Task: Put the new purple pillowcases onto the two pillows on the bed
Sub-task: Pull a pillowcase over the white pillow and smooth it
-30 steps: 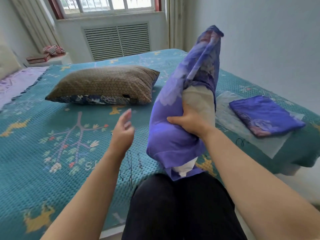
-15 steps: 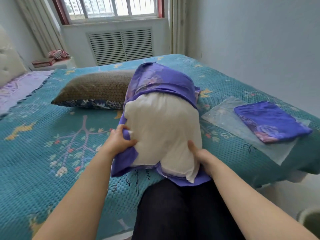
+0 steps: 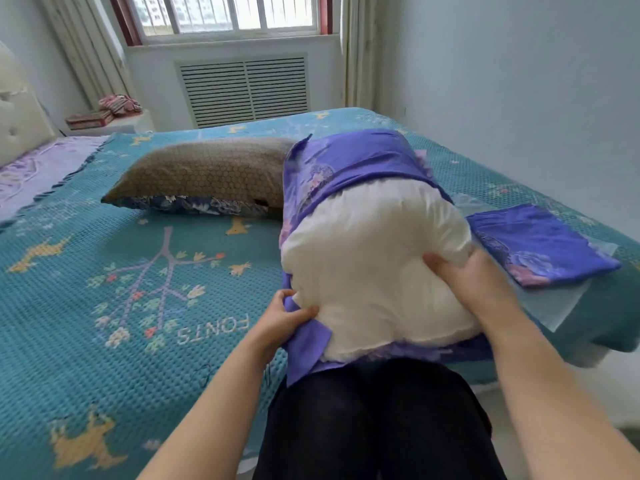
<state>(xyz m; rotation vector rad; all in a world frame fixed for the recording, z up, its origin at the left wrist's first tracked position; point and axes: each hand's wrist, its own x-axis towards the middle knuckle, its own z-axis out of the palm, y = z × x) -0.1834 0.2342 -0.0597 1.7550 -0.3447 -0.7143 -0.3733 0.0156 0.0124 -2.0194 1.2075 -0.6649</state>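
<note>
Holding the purple pillowcase (image 3: 313, 344) edge in my left hand (image 3: 282, 318), I grip the white pillow (image 3: 367, 271) with my right hand (image 3: 467, 282), near me on the bed (image 3: 104, 306). Right of it lies a folded purple pillowcase (image 3: 540, 247); farther left sits a brown pillow (image 3: 207, 174).

left: bare bedspread (image 3: 104, 306) | far: brown pillow (image 3: 207, 174) | right: folded pillowcase (image 3: 540, 247)

Two pillows lie on the bed: one white pillow (image 3: 374, 271) near, at the right, and one brown pillow (image 3: 207, 174) farther left. Two purple pillowcases show: one (image 3: 349, 161) partly over the white pillow, one folded pillowcase (image 3: 540, 247) at the right. Two hands are in view, the left hand (image 3: 280, 317) and the right hand (image 3: 474, 278).
</note>
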